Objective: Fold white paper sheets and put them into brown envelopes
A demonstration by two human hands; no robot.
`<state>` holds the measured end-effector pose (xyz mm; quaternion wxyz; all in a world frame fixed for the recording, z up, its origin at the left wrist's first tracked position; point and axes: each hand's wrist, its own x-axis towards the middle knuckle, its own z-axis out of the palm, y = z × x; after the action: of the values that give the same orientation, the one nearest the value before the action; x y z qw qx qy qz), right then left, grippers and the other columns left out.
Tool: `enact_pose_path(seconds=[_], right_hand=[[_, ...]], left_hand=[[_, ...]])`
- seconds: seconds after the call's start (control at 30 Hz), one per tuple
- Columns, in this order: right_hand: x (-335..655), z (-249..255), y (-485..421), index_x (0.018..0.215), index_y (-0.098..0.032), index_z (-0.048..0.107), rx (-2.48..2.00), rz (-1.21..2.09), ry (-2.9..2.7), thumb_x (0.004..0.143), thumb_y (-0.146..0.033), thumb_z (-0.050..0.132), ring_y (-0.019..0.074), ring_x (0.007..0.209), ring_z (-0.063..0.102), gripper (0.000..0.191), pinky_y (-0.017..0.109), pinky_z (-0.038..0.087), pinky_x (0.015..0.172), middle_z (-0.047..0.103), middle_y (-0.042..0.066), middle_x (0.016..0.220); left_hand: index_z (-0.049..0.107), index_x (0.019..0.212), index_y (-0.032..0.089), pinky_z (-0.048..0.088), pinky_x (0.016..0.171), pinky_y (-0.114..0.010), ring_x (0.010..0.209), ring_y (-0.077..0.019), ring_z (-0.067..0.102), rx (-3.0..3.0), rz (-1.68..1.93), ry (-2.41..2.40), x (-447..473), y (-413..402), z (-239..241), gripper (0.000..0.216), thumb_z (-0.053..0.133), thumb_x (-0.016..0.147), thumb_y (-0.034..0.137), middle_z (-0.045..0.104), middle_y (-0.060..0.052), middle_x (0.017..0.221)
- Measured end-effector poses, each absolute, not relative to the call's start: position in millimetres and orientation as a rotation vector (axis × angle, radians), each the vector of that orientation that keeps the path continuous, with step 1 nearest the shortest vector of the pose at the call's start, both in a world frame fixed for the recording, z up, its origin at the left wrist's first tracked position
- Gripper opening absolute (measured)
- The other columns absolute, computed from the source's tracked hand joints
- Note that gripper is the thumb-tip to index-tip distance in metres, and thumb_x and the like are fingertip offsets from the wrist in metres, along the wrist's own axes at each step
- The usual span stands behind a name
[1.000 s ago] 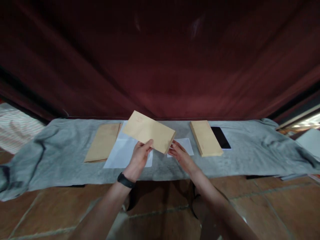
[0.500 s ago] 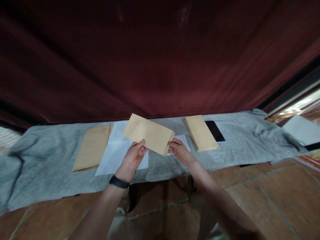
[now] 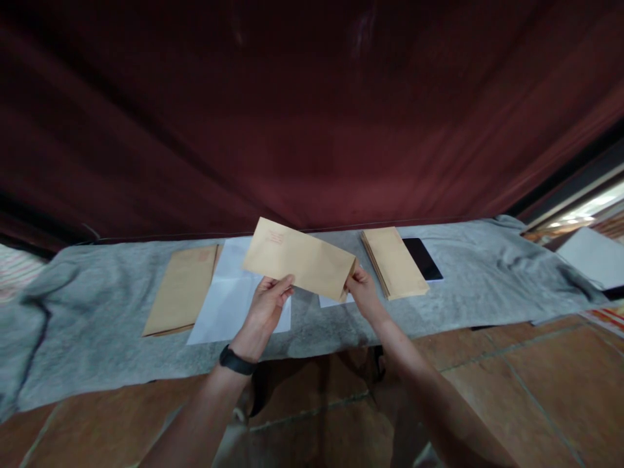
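Observation:
I hold a brown envelope (image 3: 299,259) up above the grey cloth (image 3: 88,325), slightly tilted, with a red stamp mark at its upper left. My left hand (image 3: 267,304), with a black band on its wrist, pinches the envelope's lower edge. My right hand (image 3: 361,288) grips its right end, fingers closed. Under the envelope lie a large white sheet (image 3: 229,299) and a small folded white paper (image 3: 334,301), mostly hidden by my hands.
A flat brown envelope pile (image 3: 182,289) lies left of the white sheet. A thicker stack of brown envelopes (image 3: 394,262) lies to the right, with a dark phone (image 3: 422,258) beside it. A dark red curtain (image 3: 312,117) hangs behind. Tiled floor (image 3: 511,383) is in front.
My right hand has come up from the small white paper and taken the envelope's right end. The envelope now sits a little higher and flatter. My view has shifted slightly.

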<state>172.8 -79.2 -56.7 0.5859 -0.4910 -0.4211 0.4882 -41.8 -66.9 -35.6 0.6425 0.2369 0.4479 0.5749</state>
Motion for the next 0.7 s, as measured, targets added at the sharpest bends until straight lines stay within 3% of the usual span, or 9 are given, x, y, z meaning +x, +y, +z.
enact_pose_path(seconds=[0.13, 0.3, 0.33, 0.4, 0.47, 0.57, 0.63, 0.7], right_hand=[[178.7, -57.1, -78.3, 0.072, -0.022, 0.062, -1.164, 1.040, -1.036, 0.072, -0.040, 0.064, 0.0159, 0.070, 0.060, 0.018, 0.027, 0.050, 0.067, 0.066, -0.003, 0.069], [191.8, -58.1, -74.6, 0.081, -0.023, 0.066, -1.141, 0.970, -1.000, 0.073, -0.038, 0.063, 0.0167, 0.076, 0.063, 0.017, 0.028, 0.051, 0.072, 0.071, -0.001, 0.077], [194.4, -58.6, -74.5, 0.082, -0.023, 0.066, -1.144, 0.980, -0.999, 0.074, -0.039, 0.064, 0.0173, 0.078, 0.064, 0.018, 0.028, 0.052, 0.073, 0.071, -0.001, 0.078], [198.3, -59.3, -76.0, 0.082, -0.024, 0.066, -1.171, 1.024, -1.030, 0.075, -0.042, 0.066, 0.0186, 0.079, 0.065, 0.020, 0.029, 0.053, 0.073, 0.071, -0.001, 0.077], [200.0, -59.3, -79.9, 0.082, -0.024, 0.068, -1.189, 1.107, -1.101, 0.076, -0.045, 0.068, 0.0197, 0.079, 0.066, 0.022, 0.029, 0.053, 0.071, 0.071, -0.001, 0.075], [200.1, -57.2, -86.9, 0.086, -0.023, 0.071, -1.169, 1.259, -1.205, 0.078, -0.048, 0.070, 0.0205, 0.078, 0.068, 0.026, 0.029, 0.053, 0.068, 0.071, -0.002, 0.072], [200.5, -55.0, -90.1, 0.088, -0.022, 0.072, -1.158, 1.315, -1.244, 0.077, -0.048, 0.072, 0.0197, 0.075, 0.068, 0.028, 0.028, 0.053, 0.067, 0.071, -0.003, 0.071], [201.9, -53.0, -91.8, 0.088, -0.021, 0.073, -1.158, 1.341, -1.259, 0.077, -0.047, 0.073, 0.0186, 0.072, 0.067, 0.028, 0.027, 0.053, 0.066, 0.071, -0.003, 0.070]], left_hand=[[0.054, 0.068, 0.018, 0.050, 0.066, -0.022, 0.068, -0.0101, 0.065, 0.651, 1.311, 1.105, -46.7, -64.2, -37.3, 0.048, 0.096, 0.049, 0.030, 0.062, 0.006, 0.067], [0.068, 0.085, 0.018, 0.052, 0.062, -0.029, 0.068, -0.0182, 0.067, 1.370, 1.051, 1.284, -52.3, -79.0, -38.8, 0.037, 0.076, 0.078, 0.054, 0.069, -0.003, 0.072], [0.070, 0.091, 0.018, 0.055, 0.069, -0.033, 0.075, -0.0210, 0.070, 1.613, 1.053, 1.306, -51.7, -85.3, -37.2, 0.034, 0.072, 0.083, 0.052, 0.072, -0.005, 0.079], [0.069, 0.115, 0.022, 0.052, 0.099, -0.046, 0.113, -0.0283, 0.068, 2.160, 1.056, 1.290, -49.0, -97.9, -32.1, 0.033, 0.069, 0.089, 0.042, 0.073, -0.012, 0.116], [0.058, 0.138, 0.025, 0.033, 0.118, -0.058, 0.144, -0.0358, 0.043, 2.584, 0.962, 1.250, -45.5, -106.4, -26.8, 0.054, 0.072, 0.088, 0.038, 0.051, -0.017, 0.152], [0.034, 0.157, 0.022, 0.014, 0.122, -0.068, 0.155, -0.0438, 0.013, 2.849, 0.795, 1.304, -43.5, -106.3, -23.9, 0.099, 0.084, 0.075, 0.045, 0.012, -0.023, 0.169], [0.023, 0.161, 0.020, 0.010, 0.122, -0.069, 0.156, -0.0453, 0.009, 2.872, 0.677, 1.357, -45.9, -100.7, -26.0, 0.117, 0.087, 0.068, 0.051, 0.004, -0.024, 0.170], [0.016, 0.163, 0.022, 0.008, 0.122, -0.069, 0.156, -0.0446, 0.011, 2.859, 0.567, 1.376, -50.4, -95.3, -29.6, 0.123, 0.087, 0.067, 0.053, 0.006, -0.023, 0.170]])
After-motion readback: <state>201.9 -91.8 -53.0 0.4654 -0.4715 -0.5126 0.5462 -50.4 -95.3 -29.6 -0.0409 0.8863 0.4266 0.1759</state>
